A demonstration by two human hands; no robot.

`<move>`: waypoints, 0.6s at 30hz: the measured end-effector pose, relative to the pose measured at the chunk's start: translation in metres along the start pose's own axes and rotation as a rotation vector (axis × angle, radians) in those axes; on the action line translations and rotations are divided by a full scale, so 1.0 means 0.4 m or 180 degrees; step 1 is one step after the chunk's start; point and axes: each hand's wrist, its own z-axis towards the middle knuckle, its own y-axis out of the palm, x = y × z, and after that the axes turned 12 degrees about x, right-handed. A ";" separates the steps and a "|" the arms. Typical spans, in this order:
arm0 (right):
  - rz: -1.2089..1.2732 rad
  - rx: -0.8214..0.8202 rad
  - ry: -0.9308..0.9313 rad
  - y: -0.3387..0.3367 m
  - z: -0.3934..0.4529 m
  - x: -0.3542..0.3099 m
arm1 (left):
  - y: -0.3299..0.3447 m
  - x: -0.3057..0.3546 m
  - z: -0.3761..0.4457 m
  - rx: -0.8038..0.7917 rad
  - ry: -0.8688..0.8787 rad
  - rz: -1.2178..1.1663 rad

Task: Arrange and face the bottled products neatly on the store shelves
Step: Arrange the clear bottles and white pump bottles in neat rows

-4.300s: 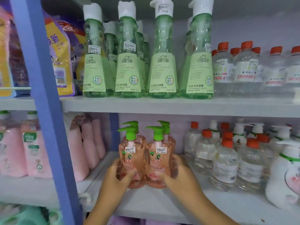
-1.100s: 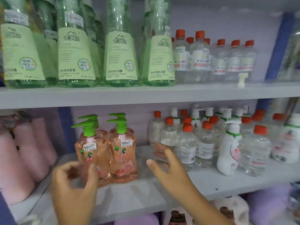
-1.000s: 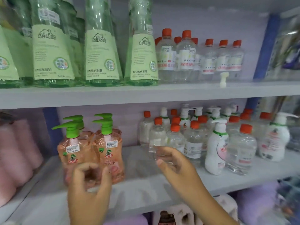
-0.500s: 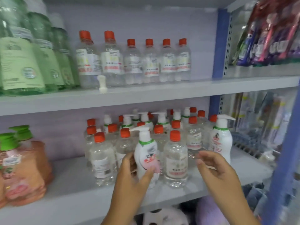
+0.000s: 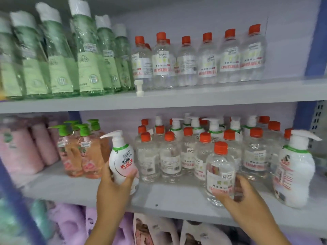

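Both hands worked at the front of the middle shelf (image 5: 177, 198). At left, the left hand (image 5: 113, 184) gripped a white pump bottle (image 5: 122, 161) round its lower body, fingers behind and thumb across the front; the bottle leaned slightly, its spout pointing left, and whether its base touched the shelf could not be told. Further left on the same shelf stood four peach soap bottles with green pumps (image 5: 81, 152), and beyond them pink refill pouches (image 5: 26, 149).

Right of the held bottle stood a crowd of clear bottles with orange caps (image 5: 169, 156), with white pump heads among the rear rows. At the front edge of this group, the right hand (image 5: 240, 190) grasped one clear orange-capped bottle (image 5: 220, 174) near its base, upright on the shelf. A second white pump bottle (image 5: 293, 170) stood just beside it at far right.

On the upper shelf (image 5: 194, 98), left to right: tall green bottles with white caps (image 5: 85, 55), a loose white pump part (image 5: 139, 87), and a row of clear orange-capped bottles (image 5: 208, 61).
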 end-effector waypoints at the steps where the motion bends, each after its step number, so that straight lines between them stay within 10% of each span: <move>1: -0.0024 0.0007 -0.0027 0.005 -0.002 -0.005 | -0.005 -0.017 0.024 0.0081 0.0002 0.0108; 13: -0.0180 0.0191 -0.0097 0.030 -0.036 -0.039 | 0.066 -0.038 0.051 0.0488 0.0858 0.0949; 18: -0.0350 0.0068 -0.0038 0.031 -0.040 -0.050 | 0.123 -0.010 0.047 -0.0924 0.0515 -0.0303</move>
